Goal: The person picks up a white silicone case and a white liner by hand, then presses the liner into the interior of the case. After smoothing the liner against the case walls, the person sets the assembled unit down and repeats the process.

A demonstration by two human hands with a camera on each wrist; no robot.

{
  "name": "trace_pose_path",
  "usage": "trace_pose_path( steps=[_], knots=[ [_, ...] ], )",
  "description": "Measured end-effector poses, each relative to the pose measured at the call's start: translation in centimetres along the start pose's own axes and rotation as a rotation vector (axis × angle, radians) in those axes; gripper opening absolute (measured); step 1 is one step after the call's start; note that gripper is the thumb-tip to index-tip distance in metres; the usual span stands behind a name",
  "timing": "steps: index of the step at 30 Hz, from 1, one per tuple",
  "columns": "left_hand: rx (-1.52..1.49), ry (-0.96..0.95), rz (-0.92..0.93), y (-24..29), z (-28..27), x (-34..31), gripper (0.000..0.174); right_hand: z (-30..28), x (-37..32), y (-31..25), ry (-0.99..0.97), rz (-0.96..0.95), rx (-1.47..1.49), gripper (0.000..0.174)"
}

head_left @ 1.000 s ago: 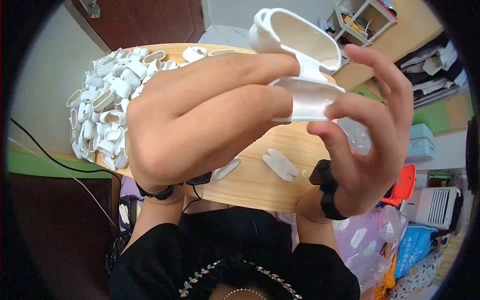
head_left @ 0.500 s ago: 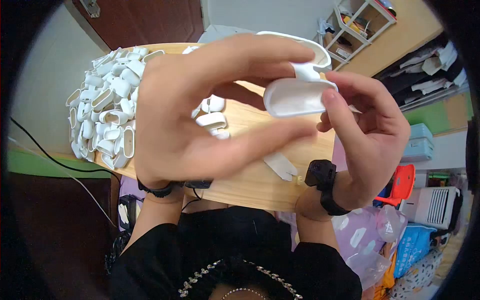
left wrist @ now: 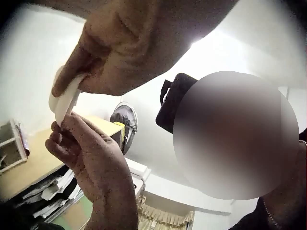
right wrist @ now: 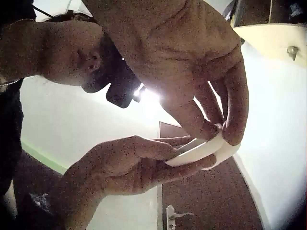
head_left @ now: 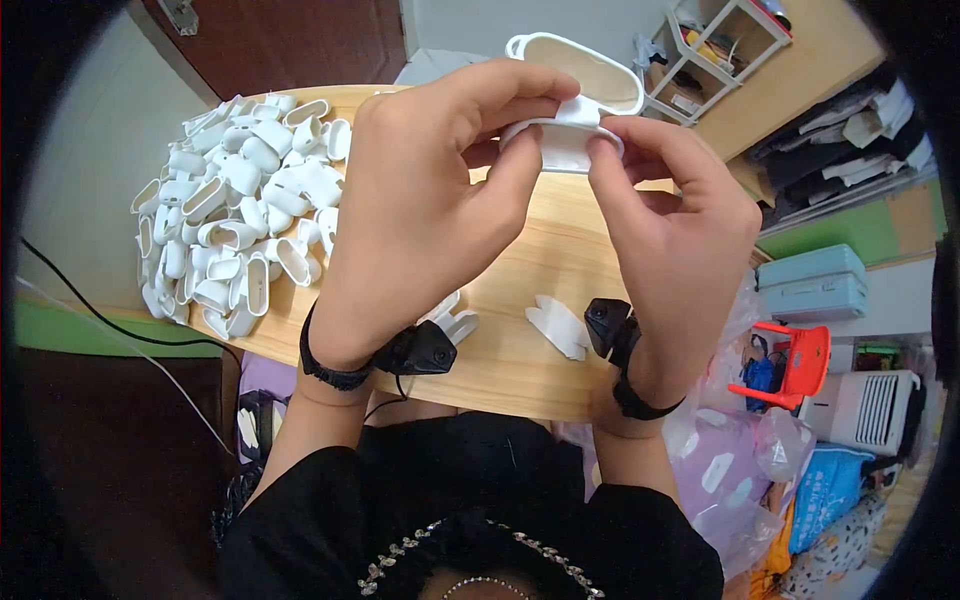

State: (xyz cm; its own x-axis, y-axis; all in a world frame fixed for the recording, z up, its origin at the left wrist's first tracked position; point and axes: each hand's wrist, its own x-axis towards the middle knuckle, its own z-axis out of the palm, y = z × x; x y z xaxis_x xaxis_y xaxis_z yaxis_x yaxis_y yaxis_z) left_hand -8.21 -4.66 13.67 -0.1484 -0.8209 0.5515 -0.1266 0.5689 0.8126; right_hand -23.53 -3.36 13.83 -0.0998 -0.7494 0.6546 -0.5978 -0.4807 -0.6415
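Observation:
A white earbud case cover (head_left: 573, 150) with a hinged lid (head_left: 590, 75) is held up above the table, its lid folded back and the hollow body facing the head camera. My left hand (head_left: 420, 190) pinches the body's left side between thumb and fingers. At the opposite end, my right hand (head_left: 685, 215) pinches the rim, thumb in front and fingers behind. Both wrist views show the cover (left wrist: 67, 98) between the two sets of fingertips. My left fingers overlap part of the hinge area.
A large heap of similar white covers (head_left: 225, 200) fills the left of the wooden table (head_left: 510, 385). Flat white pieces (head_left: 560, 327) lie near the front edge, with more white pieces (head_left: 455, 322) by the left wrist. A red stool (head_left: 800, 365) stands beyond the right side.
My left hand, blurred and spread around the cover half a second ago, now pinches it. The right hand has moved left and up, and the cover has shifted up and left with the hands.

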Motion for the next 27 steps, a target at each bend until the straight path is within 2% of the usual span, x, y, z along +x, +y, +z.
trace_pose_path(
  steps=[4, 10, 13, 16, 19, 22, 25, 27],
  knots=[
    [-0.144, -0.028, -0.082, 0.1, -0.2, 0.1, 0.027, -0.1, 0.1, 0.2, 0.009, -0.006, 0.085, 0.010],
    [-0.074, 0.024, 0.042, 0.7, 0.0, 0.2, 0.027, -0.4, 0.5, 0.2, -0.015, 0.031, 0.155, 0.011],
    [-0.047, -0.010, 0.088, 0.7, -0.3, 0.0, 0.025, -0.6, 0.6, 0.5, -0.068, -0.077, 0.152, 0.012],
    [0.050, -0.061, 0.040, 0.8, -0.7, 0.0, 0.021, -0.8, 0.9, 0.7, -0.073, -0.151, 0.139, 0.010],
    [-0.039, -0.100, -0.059, 1.2, -1.0, -0.1, 0.019, -1.3, 0.6, 0.8, -0.027, -0.054, 0.183, 0.010],
    [-0.026, -0.089, -0.036, 1.6, -0.8, -0.3, 0.019, -1.6, 0.2, 0.2, -0.043, -0.009, 0.183, 0.011],
    [-0.042, -0.035, 0.070, 1.8, -0.6, -0.6, 0.019, -1.9, 0.1, -0.6, -0.055, -0.041, 0.171, 0.010],
    [0.011, -0.070, 0.086, 1.7, -1.0, -0.6, 0.019, -1.9, 0.0, -0.8, -0.052, -0.061, 0.187, 0.010]
  ],
)
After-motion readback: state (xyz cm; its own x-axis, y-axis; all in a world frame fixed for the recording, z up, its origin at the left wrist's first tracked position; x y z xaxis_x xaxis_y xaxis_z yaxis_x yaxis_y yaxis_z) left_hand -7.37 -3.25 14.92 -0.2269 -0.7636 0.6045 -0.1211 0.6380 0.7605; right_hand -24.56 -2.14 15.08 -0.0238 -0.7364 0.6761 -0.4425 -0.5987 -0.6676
